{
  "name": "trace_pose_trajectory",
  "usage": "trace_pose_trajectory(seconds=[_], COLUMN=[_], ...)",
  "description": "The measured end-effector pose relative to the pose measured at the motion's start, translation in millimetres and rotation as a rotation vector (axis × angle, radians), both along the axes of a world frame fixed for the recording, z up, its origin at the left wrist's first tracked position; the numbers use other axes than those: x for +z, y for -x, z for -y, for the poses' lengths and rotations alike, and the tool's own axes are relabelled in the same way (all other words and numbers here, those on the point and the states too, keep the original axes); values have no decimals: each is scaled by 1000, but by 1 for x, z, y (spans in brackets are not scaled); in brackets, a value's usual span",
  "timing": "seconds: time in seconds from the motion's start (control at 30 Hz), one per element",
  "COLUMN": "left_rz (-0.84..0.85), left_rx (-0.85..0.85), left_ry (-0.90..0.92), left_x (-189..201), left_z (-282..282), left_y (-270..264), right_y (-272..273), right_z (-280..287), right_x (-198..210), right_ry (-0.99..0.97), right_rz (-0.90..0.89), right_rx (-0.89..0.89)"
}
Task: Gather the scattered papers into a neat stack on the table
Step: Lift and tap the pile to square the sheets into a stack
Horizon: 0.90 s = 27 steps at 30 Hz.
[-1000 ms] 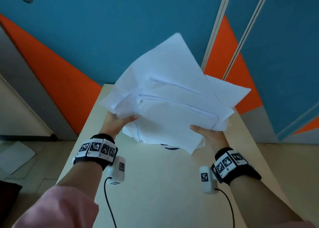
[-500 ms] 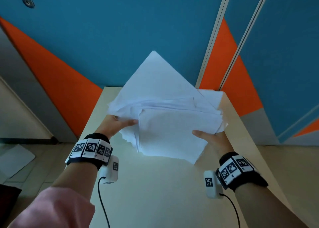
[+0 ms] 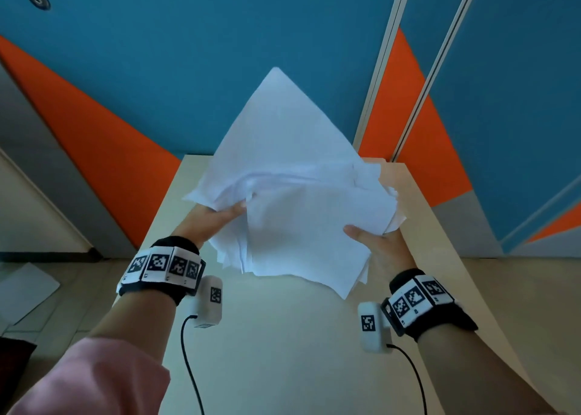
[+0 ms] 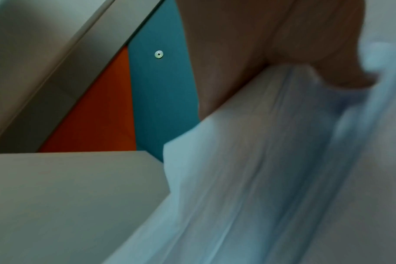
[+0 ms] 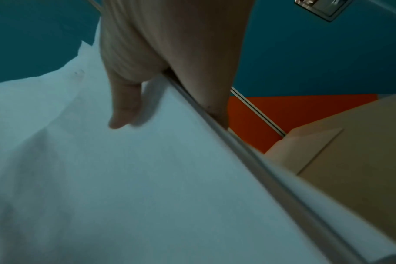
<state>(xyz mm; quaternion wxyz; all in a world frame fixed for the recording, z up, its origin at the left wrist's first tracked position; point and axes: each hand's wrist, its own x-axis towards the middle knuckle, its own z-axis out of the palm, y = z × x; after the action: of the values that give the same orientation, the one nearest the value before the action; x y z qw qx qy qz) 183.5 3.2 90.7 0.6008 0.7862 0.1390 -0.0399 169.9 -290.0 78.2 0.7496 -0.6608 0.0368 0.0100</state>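
Between the two hands, lifted clear above the table (image 3: 283, 336), sits the whole bundle of white papers (image 3: 301, 201). The gathering looks done as far as the table goes: no loose sheet shows on the beige top around or below the grip. The squaring is what remains. Sheets are fanned out of line, one large sheet juts up and away from the hands as a tall point, and ragged corners splay out beyond the right hand and hang down toward the person. A pale sheet (image 3: 26, 289) lies on the floor well off to the left of the left wrist; whether it counts among the scattered ones I cannot tell. My judgement is that the bundle still needs its edges tapped level and then laying flat on the table.

The left hand (image 3: 217, 218) grips the left edge, thumb laid over the top sheets and fingers hidden beneath; the left wrist view shows the thumb (image 4: 341, 59) pressed into the fanned edges. The right hand (image 3: 377, 245) clamps the right edge likewise, thumb (image 5: 124, 107) on top of the uppermost sheet and the stack's edge wedged in the crook of the hand, fingers underneath out of sight. Both hands are closed on the paper, neither free.
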Motion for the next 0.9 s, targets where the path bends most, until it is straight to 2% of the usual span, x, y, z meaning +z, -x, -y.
trace_pose_trajectory(seconds=[0.1, 0.17, 0.27, 0.33, 0.43, 0.5, 0.73, 0.9], left_rz=[-33, -126, -200, -102, 65, 87, 184, 208], left_rx=[-95, -156, -66, 12, -18, -1, -42, -55], left_ry=[56, 42, 41, 70, 133, 171, 230, 210], left_x=[-5, -6, -10, -5, 3, 4, -3, -1], left_z=[-2, 0, 0, 4, 13, 17, 16, 17], left_y=[9, 18, 19, 16, 9, 7, 3, 3], right_y=[4, 3, 1, -1, -1, -1, -5, -4], right_z=[5, 7, 6, 6, 6, 5, 18, 26], right_x=[-5, -9, -11, -11, -7, -4, -1, -21], right_ry=[30, 38, 13, 5, -32, -119, -308, -291], right_rz=[-6, -10, -16, -8, 33, 54, 142, 87], right_rx=[49, 48, 32, 32, 55, 39, -180, -210])
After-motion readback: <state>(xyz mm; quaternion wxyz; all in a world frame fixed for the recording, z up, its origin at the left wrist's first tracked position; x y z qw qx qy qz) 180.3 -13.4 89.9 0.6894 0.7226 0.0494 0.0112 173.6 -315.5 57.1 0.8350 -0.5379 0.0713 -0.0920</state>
